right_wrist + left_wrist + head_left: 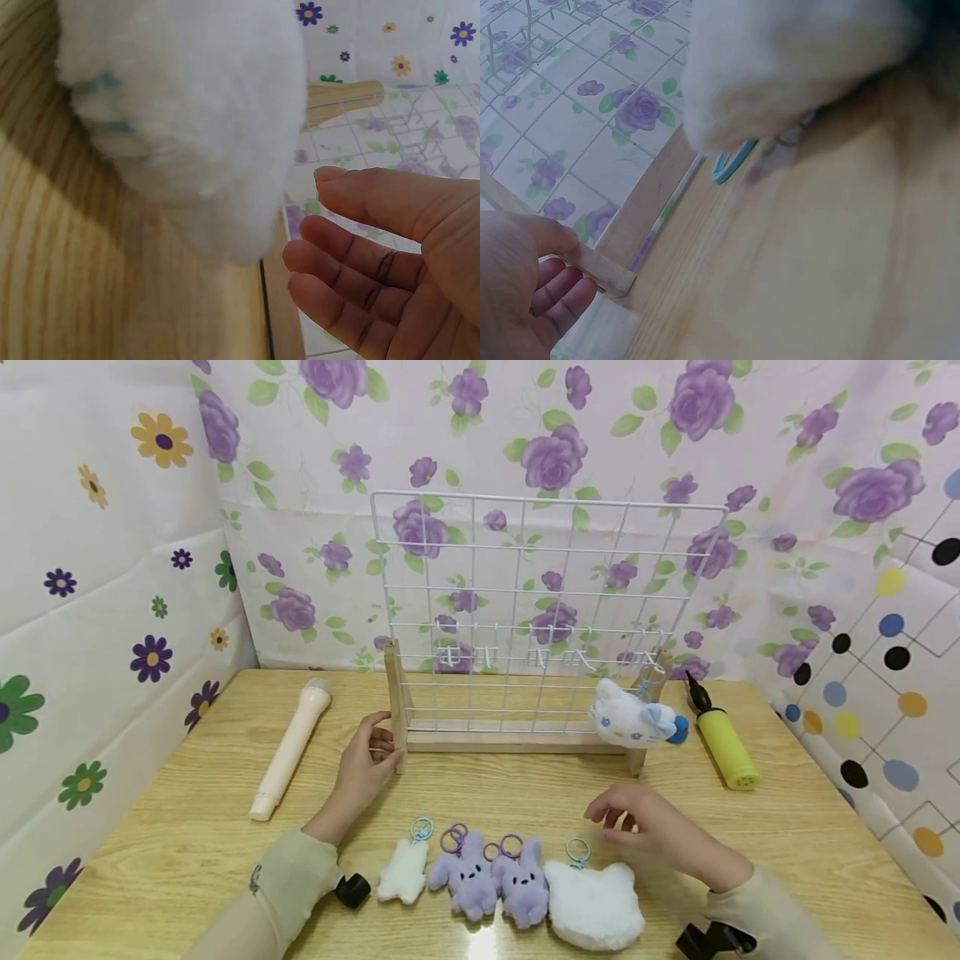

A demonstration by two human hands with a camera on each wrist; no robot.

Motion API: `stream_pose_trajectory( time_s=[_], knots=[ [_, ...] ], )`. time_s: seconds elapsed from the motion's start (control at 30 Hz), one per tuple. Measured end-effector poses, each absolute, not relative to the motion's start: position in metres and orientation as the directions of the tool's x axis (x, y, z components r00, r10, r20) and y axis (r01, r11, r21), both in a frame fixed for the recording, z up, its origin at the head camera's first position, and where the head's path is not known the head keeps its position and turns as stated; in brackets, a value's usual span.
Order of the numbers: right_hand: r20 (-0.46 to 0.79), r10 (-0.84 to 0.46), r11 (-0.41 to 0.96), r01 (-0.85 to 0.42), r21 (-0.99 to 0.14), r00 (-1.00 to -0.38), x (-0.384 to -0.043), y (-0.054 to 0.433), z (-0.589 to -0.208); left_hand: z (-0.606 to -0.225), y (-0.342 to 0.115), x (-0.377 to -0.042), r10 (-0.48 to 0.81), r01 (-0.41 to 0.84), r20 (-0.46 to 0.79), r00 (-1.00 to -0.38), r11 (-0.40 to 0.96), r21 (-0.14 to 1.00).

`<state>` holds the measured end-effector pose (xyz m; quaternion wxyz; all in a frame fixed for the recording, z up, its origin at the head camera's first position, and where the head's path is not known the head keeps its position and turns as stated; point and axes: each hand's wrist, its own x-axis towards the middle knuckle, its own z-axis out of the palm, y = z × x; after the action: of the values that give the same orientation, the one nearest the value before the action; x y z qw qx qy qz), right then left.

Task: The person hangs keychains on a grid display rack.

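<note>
Large white plush keychain [596, 910], light blue ring: lying on the wooden table [187, 827], rightmost of a row of four. Two lilac plush keychains [523, 885], long-eared, purple rings: side by side to its left. Small white plush keychain [405, 872], light blue ring: left end of the row.

Right hand [648, 827]: just above and to the right of the large white plush keychain, thumb apart from loosely bent fingers, holding nothing. Left hand [367, 758]: thumb and curled fingers gripping the left wooden side piece of the display stand [510, 742], near its foot.

Display stand: white wire grid on a wooden base, row of white hooks [536, 657]. White plush with blue bow [626, 718]: hanging at the grid's right end.

Flanking items: pale microphone-shaped stick [288, 752], left; yellow pump [727, 750], black nozzle, right.
</note>
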<state>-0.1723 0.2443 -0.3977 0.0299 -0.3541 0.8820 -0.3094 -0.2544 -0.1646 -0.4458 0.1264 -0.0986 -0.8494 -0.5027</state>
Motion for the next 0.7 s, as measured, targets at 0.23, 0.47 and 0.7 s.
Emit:
stream_pose_trajectory(
  time_s=[0.23, 0.47, 0.7],
  knots=[
    [0.016, -0.653, 0.586, -0.519, -0.622, -0.757, -0.173, 0.239, -0.406, -0.446, -0.165, -0.254, 0.032, 0.292, 0.315, -0.948, 0.475, 0.83],
    [-0.011, -0.68, 0.586, -0.535, -0.608, -0.733, -0.175, 0.236, -0.413, -0.447, -0.165, -0.255, 0.032, 0.292, 0.315, -0.949, 0.476, 0.83],
    [-0.058, -0.675, 0.627, -0.531, -0.57, -0.735, -0.175, 0.229, -0.413, -0.446, -0.165, -0.254, 0.035, 0.287, 0.309, -0.951, 0.475, 0.832]
  ],
)
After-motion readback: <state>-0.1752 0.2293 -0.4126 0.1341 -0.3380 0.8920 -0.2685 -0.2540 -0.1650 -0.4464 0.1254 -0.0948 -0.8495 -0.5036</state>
